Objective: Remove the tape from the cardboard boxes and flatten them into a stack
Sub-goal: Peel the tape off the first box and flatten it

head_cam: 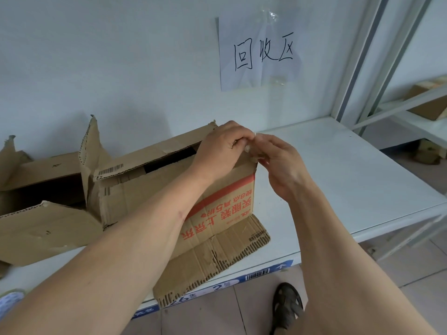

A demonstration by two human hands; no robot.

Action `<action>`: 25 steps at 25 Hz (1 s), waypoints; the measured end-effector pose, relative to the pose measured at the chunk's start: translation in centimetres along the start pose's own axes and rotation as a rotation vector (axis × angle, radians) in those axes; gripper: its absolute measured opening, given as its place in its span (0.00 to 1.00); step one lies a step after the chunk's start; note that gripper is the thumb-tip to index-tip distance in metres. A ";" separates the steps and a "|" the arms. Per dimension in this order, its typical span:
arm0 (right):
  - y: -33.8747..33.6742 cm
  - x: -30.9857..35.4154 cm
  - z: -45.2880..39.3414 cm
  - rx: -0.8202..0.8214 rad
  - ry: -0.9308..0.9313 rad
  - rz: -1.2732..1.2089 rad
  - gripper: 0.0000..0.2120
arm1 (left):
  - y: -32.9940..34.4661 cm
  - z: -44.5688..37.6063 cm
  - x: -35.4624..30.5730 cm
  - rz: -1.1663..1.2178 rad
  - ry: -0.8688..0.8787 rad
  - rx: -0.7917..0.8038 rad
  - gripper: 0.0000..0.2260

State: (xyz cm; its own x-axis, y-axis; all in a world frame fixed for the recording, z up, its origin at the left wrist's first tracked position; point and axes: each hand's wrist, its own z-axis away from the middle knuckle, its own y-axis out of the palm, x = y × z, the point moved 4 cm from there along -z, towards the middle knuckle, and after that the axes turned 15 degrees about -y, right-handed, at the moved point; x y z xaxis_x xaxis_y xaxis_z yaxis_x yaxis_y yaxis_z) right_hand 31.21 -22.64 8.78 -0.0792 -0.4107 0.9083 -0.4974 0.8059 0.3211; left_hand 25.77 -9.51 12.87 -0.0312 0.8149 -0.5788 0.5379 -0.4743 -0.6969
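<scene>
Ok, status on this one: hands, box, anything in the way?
Both hands at the box's top right corner: left hand and right hand pinching clear tape. Printed box standing, unflattened. Second opened box alongside, not obstructing.

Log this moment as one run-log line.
step: peeling clear tape | left hand: grips corner of red-printed box | right hand: pinches tape | second open box: not flattened

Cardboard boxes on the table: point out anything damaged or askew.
The printed box has ragged, torn flaps, and its bottom flap splays past the table edge. The open box beside it has a frayed, upright flap. Wall sign is creased.
</scene>
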 end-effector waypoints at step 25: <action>-9.7 -9.7 11.4 0.407 0.085 1.668 0.13 | -5.7 6.7 4.2 -0.629 -0.369 0.107 0.25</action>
State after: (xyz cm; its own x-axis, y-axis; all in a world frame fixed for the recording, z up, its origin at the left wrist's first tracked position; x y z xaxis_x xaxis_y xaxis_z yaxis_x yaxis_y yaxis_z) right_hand 26.92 -31.35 -6.17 -0.6629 0.7270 0.1790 -0.1029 0.1483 -0.9836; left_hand 16.91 -5.61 11.52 -0.5983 0.7875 -0.1482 0.2407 0.0002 -0.9706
